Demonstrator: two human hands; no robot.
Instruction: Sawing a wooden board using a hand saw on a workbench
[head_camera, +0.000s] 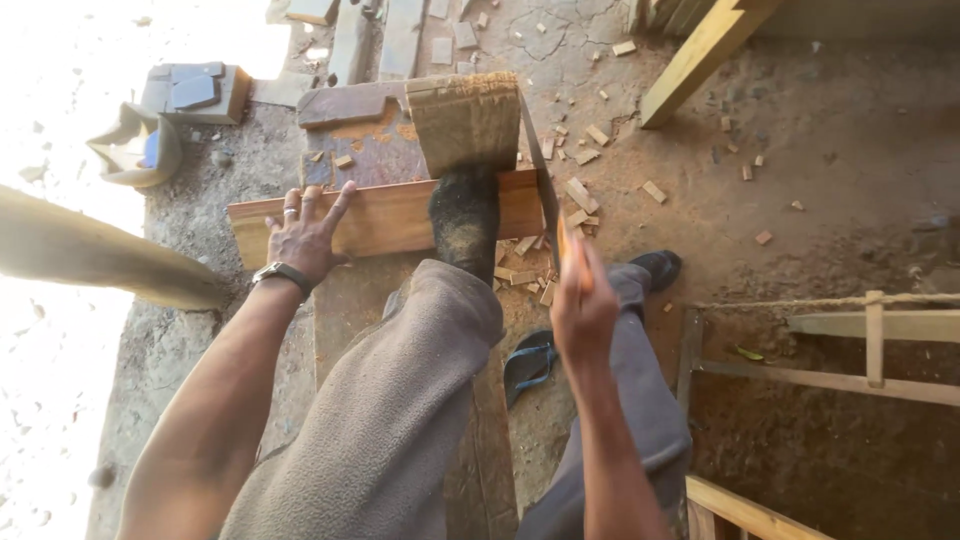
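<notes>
Head view shows the plank (385, 218) on a low bench, left hand (303, 236) spread flat on it, a foot (465, 222) pinning it, right hand (583, 305) wrapped tight around the saw (543, 180) at the plank's right end; a slip could hurt that foot.

No packages, labels, signs or screens visible anywhere in view.

Bare stretch of reddish wooden plank (390, 220) open between left hand (303, 235) and sock-clad foot (465, 222); steel handsaw blade (540, 170) bars right end.
</notes>
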